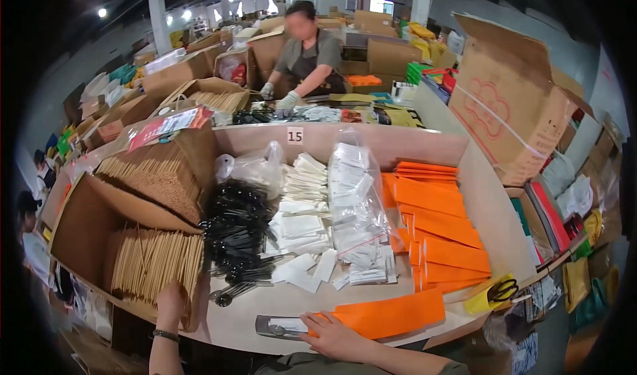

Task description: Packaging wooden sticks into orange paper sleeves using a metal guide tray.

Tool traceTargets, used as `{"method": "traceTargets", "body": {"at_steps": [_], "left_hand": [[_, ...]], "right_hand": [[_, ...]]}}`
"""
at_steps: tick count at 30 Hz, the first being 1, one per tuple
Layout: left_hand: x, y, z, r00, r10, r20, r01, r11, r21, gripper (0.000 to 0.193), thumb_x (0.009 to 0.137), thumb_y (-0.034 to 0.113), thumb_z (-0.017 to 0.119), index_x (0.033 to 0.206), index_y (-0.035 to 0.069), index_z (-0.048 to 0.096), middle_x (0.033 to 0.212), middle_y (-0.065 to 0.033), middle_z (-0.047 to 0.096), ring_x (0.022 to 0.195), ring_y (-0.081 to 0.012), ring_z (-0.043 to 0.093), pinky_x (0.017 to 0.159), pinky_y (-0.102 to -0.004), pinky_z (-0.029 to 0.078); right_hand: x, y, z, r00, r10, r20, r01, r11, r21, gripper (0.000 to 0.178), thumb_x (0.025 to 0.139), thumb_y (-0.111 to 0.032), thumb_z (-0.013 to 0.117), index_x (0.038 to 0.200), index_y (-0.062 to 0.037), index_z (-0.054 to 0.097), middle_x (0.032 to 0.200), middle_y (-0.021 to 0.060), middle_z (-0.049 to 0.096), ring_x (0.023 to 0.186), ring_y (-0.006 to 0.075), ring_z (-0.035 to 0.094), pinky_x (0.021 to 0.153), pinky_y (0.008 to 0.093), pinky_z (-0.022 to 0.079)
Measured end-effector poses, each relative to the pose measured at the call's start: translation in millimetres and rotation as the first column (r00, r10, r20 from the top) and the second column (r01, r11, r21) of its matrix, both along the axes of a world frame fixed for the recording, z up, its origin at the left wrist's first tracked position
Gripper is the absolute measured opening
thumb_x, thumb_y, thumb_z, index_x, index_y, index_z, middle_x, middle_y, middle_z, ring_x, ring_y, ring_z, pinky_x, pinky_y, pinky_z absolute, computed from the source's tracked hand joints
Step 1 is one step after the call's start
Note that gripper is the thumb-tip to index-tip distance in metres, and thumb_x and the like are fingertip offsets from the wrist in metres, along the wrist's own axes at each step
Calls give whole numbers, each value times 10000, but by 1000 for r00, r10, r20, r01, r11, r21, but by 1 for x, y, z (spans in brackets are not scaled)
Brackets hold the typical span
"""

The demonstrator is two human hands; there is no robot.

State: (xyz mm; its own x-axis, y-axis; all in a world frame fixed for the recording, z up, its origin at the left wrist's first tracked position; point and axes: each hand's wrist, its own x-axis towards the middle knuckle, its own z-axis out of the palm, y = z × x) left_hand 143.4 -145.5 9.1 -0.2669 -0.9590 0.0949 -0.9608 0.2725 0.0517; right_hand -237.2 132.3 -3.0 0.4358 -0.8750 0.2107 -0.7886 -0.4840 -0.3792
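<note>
My left hand (171, 302) reaches over the near edge of a cardboard box. Its curled fingers are at the wooden chopsticks (152, 262) inside, and the fingertips are partly hidden. At the table's front edge, my right hand (332, 334) grips the left end of an orange paper sleeve (398, 314), fingers across its top. From that end sticks out a dark spoon (284, 329) with a white packet (282, 322) lying by it. Black plastic spoons (235, 229) are heaped right of the chopsticks. White packets (304, 229) lie beside them.
A clear bag of white packets (358, 196) stands mid-table, with stacked orange sleeves (438, 222) on its right. A yellow holder (483, 301) with black-handled scissors (502, 289) sits at the right corner. Beyond the table's back wall (398, 139), a gloved co-worker (310, 63) handles items.
</note>
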Motion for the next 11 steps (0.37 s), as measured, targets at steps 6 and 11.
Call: {"method": "traceTargets", "body": {"at_steps": [6,11], "left_hand": [[26,8,-17,990,132,-46,-139,952,-272,236,958,60,538,1181,-8,573,1016,-186,646,890,-355,668,765,-447,536],[16,73,-37,518,240,-821,54,949,311,301,988,59,615,1275,-24,577,1101,-97,661,976,-132,627,814,-247,497]], "right_hand": [[-8,-5,-5,1000,-12,-7,12,998,59,412,866,-211,672,1244,-51,635,1400,278,494,1346,406,457,1096,552,379],[-13,-3,-1,987,-161,-27,162,986,34,411,828,-225,729,1231,-162,682,1471,307,440,1367,453,445,1126,642,323]]}}
